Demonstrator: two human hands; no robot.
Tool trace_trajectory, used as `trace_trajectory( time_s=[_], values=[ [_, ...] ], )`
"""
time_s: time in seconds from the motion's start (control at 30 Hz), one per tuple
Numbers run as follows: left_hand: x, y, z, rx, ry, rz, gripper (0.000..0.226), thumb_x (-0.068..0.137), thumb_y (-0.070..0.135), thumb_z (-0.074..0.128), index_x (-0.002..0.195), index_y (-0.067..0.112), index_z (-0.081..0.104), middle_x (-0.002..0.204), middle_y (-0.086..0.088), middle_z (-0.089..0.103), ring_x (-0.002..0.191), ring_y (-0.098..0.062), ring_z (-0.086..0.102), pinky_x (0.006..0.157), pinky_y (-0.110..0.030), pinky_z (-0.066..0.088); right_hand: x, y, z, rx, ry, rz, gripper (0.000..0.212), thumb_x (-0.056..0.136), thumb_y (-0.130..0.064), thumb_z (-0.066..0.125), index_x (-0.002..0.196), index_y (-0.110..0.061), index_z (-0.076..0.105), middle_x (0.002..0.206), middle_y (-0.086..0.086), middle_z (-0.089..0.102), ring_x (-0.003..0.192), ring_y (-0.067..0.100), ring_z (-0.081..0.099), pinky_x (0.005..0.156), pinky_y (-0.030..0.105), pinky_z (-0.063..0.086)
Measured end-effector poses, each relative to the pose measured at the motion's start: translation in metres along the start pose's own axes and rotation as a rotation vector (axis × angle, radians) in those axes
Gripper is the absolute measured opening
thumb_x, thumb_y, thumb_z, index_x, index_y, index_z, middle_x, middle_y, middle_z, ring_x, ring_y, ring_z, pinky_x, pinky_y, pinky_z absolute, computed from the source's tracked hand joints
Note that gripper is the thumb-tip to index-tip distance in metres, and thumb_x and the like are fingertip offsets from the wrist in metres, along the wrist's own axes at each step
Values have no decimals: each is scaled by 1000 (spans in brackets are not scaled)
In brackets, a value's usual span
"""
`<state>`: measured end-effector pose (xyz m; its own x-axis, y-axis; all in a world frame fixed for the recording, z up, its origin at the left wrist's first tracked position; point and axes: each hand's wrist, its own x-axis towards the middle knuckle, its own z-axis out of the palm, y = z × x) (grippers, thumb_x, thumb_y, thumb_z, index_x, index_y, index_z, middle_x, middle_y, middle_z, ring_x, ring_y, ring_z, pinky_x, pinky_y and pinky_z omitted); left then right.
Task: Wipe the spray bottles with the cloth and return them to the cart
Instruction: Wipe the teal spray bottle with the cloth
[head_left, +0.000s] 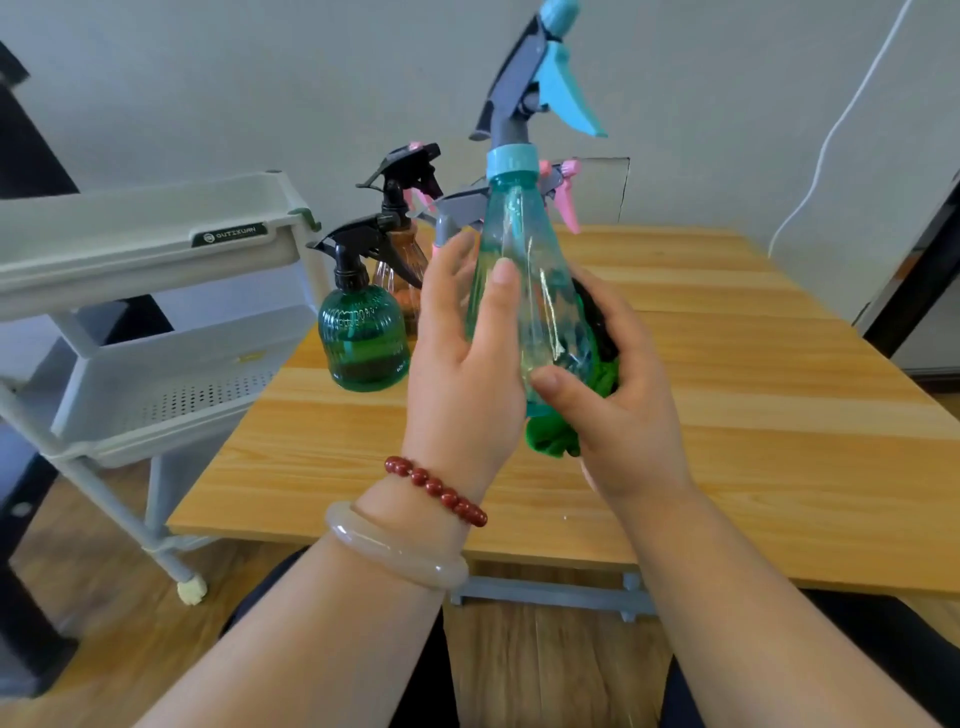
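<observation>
Head, L grip (460, 371) holds bottle (519, 244), R grip (631, 415) cloth (550, 440)

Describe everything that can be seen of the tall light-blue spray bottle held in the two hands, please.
The spray bottle is a tall cone of clear turquoise plastic with a turquoise collar, a grey spray head and a light-blue trigger. It is held nearly upright above the wooden table. The left hand grips its body; the right hand presses a green cloth against its lower part.
</observation>
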<state>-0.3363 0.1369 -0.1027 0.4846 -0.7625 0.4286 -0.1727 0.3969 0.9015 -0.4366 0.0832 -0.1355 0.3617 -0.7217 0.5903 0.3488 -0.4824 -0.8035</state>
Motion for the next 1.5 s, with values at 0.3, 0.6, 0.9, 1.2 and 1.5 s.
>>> trace_trajectory(
  time_s=[0.3,0.6,0.9,1.2,1.5],
  values=[
    [-8,-7,-30,670,-155,617,46,101,31,38,147,27,35,163,-11,14,152,-32,-4,121,-56,8,5,-3,-10,246,-187,292,88,49,-49,93,126,-23,61,128,6,65,121,28,60,96,43,50],
    [19,31,-72,1190,-671,996,90,76,84,45,135,17,54,125,-5,64,111,-27,62,96,-43,47,4,-11,-11,376,-404,492,100,54,-48,91,132,1,53,118,23,61,108,39,60,90,48,50],
    [12,36,-76,1253,-627,839,101,67,91,38,136,19,48,104,-2,71,83,-24,69,69,-34,55,2,-28,8,294,-174,613,50,74,-54,68,104,-15,70,100,10,75,95,29,72,78,43,58],
    [-2,2,-64,1044,-243,414,94,58,89,45,127,26,60,84,9,66,72,-13,62,64,-25,48,-13,-11,17,-208,-71,-217,26,98,-5,49,116,-12,67,120,-6,67,122,5,58,103,23,43],
    [-1,-4,-55,992,-234,404,90,58,88,48,119,25,65,76,11,62,67,-12,60,62,-25,48,-2,-8,8,-194,-100,-161,26,96,-6,51,113,-14,69,114,-11,69,120,6,60,103,25,44]
  ],
)
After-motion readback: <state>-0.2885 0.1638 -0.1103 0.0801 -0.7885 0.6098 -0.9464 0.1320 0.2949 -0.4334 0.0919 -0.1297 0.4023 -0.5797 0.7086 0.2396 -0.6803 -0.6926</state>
